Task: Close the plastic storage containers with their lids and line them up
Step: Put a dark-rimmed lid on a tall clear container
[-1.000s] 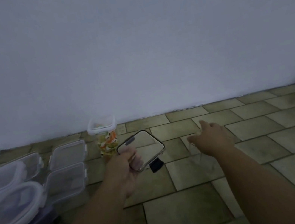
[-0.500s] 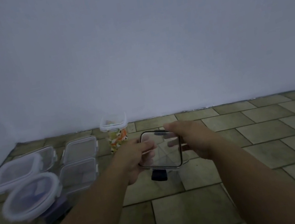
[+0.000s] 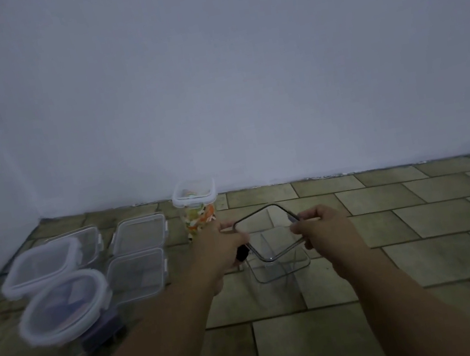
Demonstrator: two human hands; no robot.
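A square clear lid (image 3: 268, 231) with a dark rim is held between both hands, tilted, just above an open clear square container (image 3: 284, 266) on the tiled floor. My left hand (image 3: 224, 247) grips the lid's left edge, with a small black tab (image 3: 241, 253) showing beside its fingers. My right hand (image 3: 319, 225) grips the right edge. At the left stand two lidded round-cornered containers (image 3: 42, 265) (image 3: 65, 308) and two clear rectangular ones (image 3: 138, 234) (image 3: 137, 273). A tall lidded jar (image 3: 196, 208) with colourful contents stands by the wall.
A plain pale wall (image 3: 242, 82) runs along the back of the tiled floor (image 3: 426, 238). Bare tiles stretch to the right of the open container and in front of it. A wall corner closes off the far left.
My right hand came off the floor container and took hold of the lid's right edge. Both hands then brought the lid down over the open container. The camera view shifted left.
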